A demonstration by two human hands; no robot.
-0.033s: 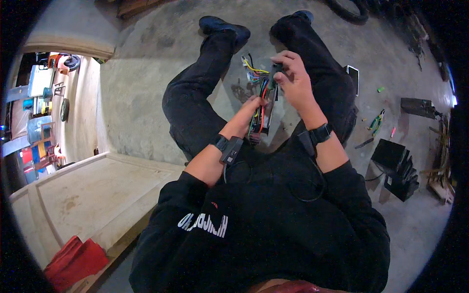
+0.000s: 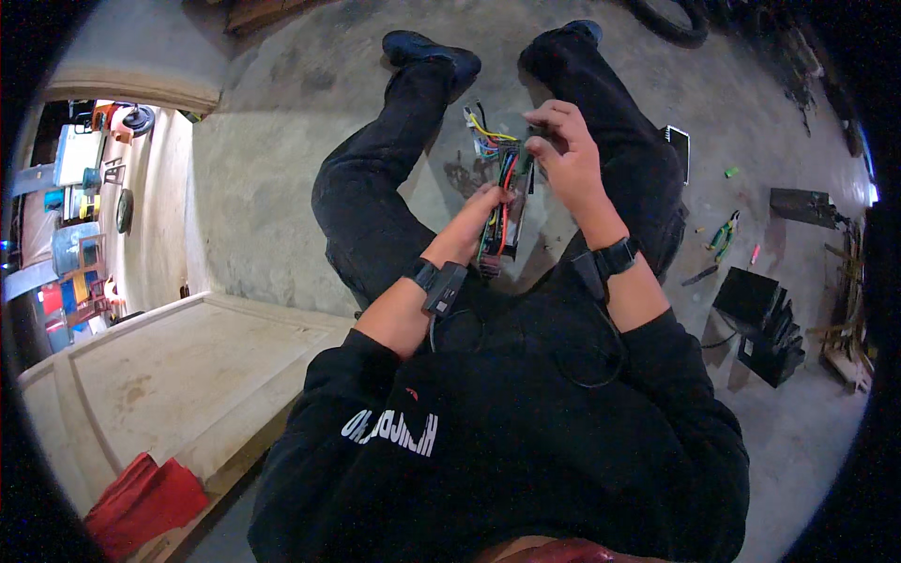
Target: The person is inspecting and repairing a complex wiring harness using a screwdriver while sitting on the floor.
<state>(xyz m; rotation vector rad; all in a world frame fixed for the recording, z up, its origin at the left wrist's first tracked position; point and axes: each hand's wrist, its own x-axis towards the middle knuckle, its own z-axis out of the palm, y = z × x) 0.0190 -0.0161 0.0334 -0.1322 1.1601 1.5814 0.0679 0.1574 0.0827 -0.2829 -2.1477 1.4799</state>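
Observation:
A long, narrow circuit board (image 2: 514, 218) with a bundle of red, green, yellow and blue wires is held up between my legs. My left hand (image 2: 481, 208) grips it from the left side, thumb over the wires. Loose wires with a white plug (image 2: 481, 147) fan out from its far end. My right hand (image 2: 570, 150) is at the far right end of the board, with fingers curled and thumb bent toward them. Something dark shows between those fingertips, too small to make out.
On the floor to the right lie pliers (image 2: 724, 235), a knife-like tool (image 2: 699, 276), a pink marker-like stick (image 2: 755, 253), a green bit (image 2: 731, 173) and black boxes (image 2: 751, 305). A wooden panel (image 2: 188, 375) with a red cloth (image 2: 148, 497) is at left. A tyre (image 2: 671, 26) lies far off.
My right hand has shifted very slightly, its fingers curling in a little. My left hand and the circuit board stay in place.

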